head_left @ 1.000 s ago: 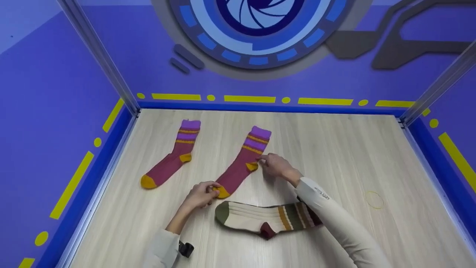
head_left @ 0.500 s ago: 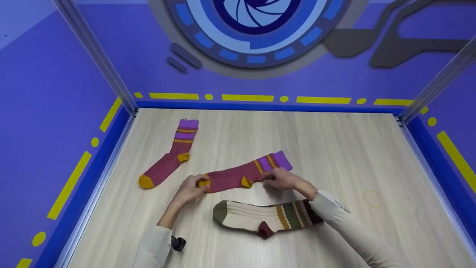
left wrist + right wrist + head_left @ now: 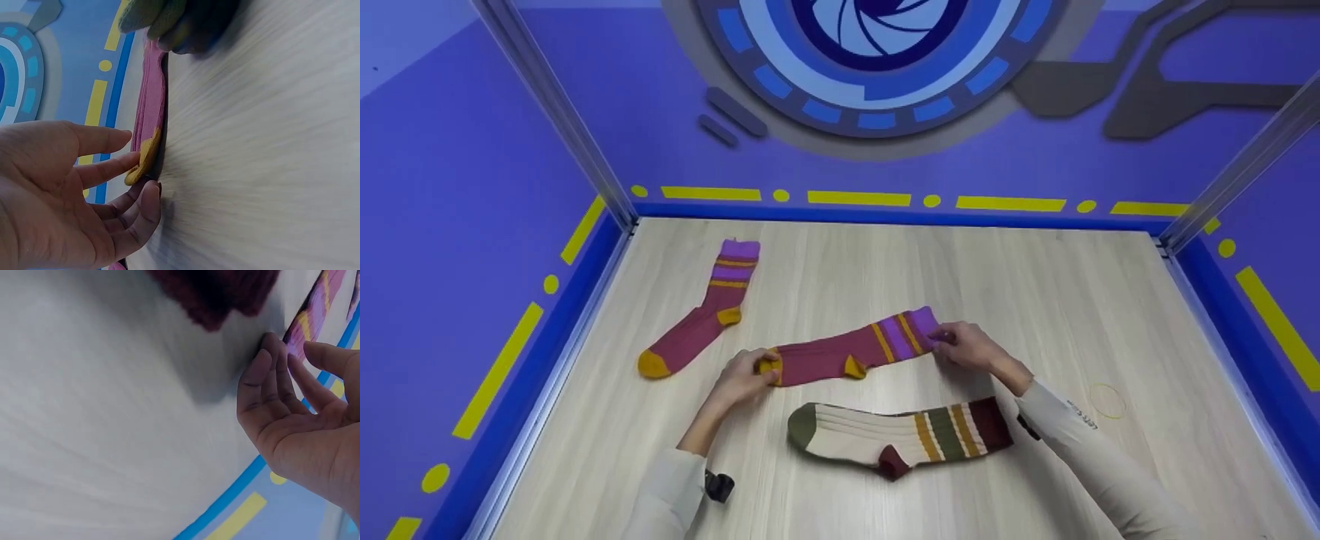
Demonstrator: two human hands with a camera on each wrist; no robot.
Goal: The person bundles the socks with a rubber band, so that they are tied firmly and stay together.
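A plum sock (image 3: 825,356) with a mustard toe and heel and a purple striped cuff lies flat across the middle of the table. My left hand (image 3: 744,377) holds its toe between finger and thumb; the left wrist view shows the mustard toe (image 3: 147,152) at the fingertips. At the other end, my right hand (image 3: 975,346) pinches the lower corner of the purple cuff (image 3: 924,327). Just in front lies a cream sock (image 3: 862,437) with a green toe, maroon heel and striped cuff. A matching plum sock (image 3: 701,319) rests at the left, untouched.
A thin yellow rubber band (image 3: 1108,400) lies on the table's right side. Blue-purple walls (image 3: 810,172) with yellow markings enclose the wooden table (image 3: 1035,285) at the back and sides.
The middle plum sock has turned from slanting to nearly crosswise, its cuff swinging right and nearer. My right hand has slid from beside its heel to the cuff's end; my left stays at the toe.
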